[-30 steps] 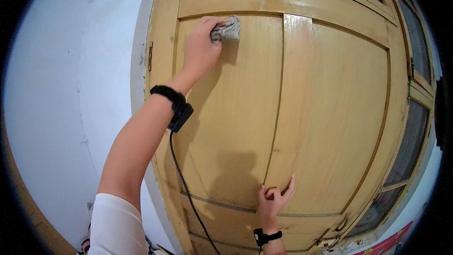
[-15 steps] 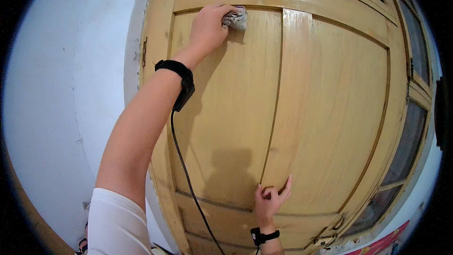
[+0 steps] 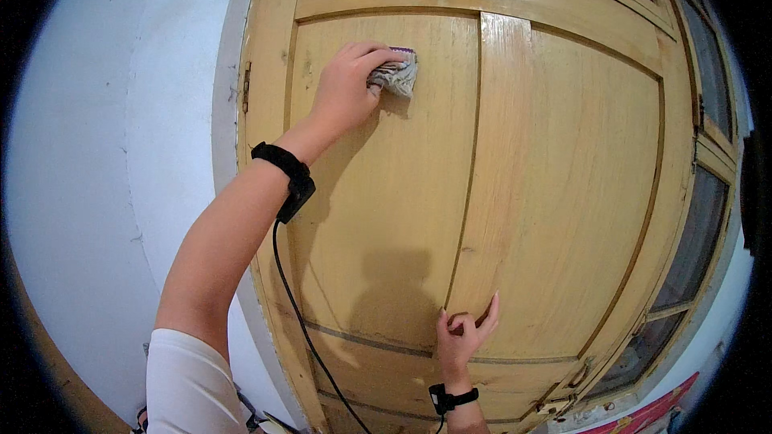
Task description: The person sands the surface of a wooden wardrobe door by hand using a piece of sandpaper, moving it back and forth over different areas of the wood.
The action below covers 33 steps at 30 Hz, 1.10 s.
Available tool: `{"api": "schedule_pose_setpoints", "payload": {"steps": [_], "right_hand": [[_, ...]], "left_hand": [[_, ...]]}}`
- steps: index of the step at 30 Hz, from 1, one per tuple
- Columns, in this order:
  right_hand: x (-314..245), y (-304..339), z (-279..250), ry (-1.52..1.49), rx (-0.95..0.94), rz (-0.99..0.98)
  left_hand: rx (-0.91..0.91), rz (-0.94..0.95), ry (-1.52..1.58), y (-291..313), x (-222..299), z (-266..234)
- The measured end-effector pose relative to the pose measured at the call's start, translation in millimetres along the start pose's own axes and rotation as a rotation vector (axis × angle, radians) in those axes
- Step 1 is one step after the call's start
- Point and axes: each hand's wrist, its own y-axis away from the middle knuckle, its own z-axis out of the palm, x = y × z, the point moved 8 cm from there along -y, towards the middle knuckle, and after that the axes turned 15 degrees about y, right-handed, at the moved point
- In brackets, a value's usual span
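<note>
At the upper-left panel [image 3: 394,185] of a yellow wooden door [image 3: 579,185], a grey cloth [image 3: 397,78] was gripped by the left hand [image 3: 351,80], arm [image 3: 225,233] raised; lower down, the right hand [image 3: 457,344] was held upright, fingers [image 3: 489,319] parted.

No legible txt, nos., labels or signs in view, AFAICT.

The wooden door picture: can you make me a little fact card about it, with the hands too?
Left hand: gripping a crumpled grey cloth at the door's upper left panel
Right hand: lower down, no object visible in it; touching the door or not is unclear
Door: yellowish wood
Wrists: a black strap on each
Wall: whitish, left of the door
</note>
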Motion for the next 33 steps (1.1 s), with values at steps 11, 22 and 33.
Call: {"api": "schedule_pose_setpoints", "payload": {"steps": [11, 22, 33], "right_hand": [[1, 4, 3, -0.026, 0.006, 0.006], [-2, 0, -2, -0.086, 0.013, 0.031], [1, 1, 1, -0.046, 0.023, -0.017]], "left_hand": [[0.106, -0.050, -0.069, -50, -21, -6], [-0.010, 0.010, -0.012, 26, 13, 1], [-0.027, -0.013, 0.167, 48, 4, -1]]}}
